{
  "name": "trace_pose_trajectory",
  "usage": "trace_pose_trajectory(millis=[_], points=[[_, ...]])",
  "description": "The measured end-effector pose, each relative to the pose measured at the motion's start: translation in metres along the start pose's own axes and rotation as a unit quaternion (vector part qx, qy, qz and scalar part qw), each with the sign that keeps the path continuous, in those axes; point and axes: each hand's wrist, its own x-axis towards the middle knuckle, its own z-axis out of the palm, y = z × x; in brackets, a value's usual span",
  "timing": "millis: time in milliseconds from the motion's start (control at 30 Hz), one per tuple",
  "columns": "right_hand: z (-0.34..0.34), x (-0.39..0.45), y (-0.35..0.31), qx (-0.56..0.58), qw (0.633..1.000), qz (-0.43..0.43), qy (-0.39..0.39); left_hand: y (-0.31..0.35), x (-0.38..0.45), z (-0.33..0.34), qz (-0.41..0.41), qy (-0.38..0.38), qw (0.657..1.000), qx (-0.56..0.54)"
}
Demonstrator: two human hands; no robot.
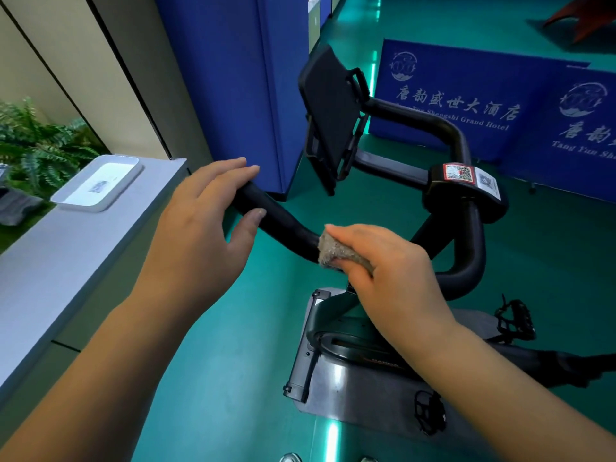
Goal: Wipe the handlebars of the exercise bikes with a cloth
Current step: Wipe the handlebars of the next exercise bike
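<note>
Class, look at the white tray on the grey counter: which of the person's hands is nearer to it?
Left. The left hand rests on the handlebar end, just right of the white tray. The right hand, gripping the cloth, is farther right along the bar.

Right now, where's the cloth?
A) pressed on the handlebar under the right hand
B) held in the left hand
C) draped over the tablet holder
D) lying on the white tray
A: the right hand holds the grey-brown cloth against the black handlebar, while the left hand rests on the bar's end without any cloth.
</note>
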Motion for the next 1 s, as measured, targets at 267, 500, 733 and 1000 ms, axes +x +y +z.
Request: trace_pose_trajectory(millis=[267,500,733,1000], points=[[0.036,0.050,-0.032,0.075,0.993,-0.038,0.083,-0.008,0.003,-0.006,0.015,0.005,1.000,-0.004],[0.035,0.073,-0.044,0.125,0.991,-0.035,0.042,-0.013,0.002,-0.009,-0.021,0.027,0.998,-0.050],[0.015,0.045,-0.026,0.129,0.988,0.081,-0.031,-0.018,0.003,-0.016,-0.040,0.002,0.999,-0.035],[0.027,0.074,-0.045,0.180,0.980,0.070,-0.049,-0.013,0.006,-0.019,-0.032,-0.011,0.999,-0.026]])
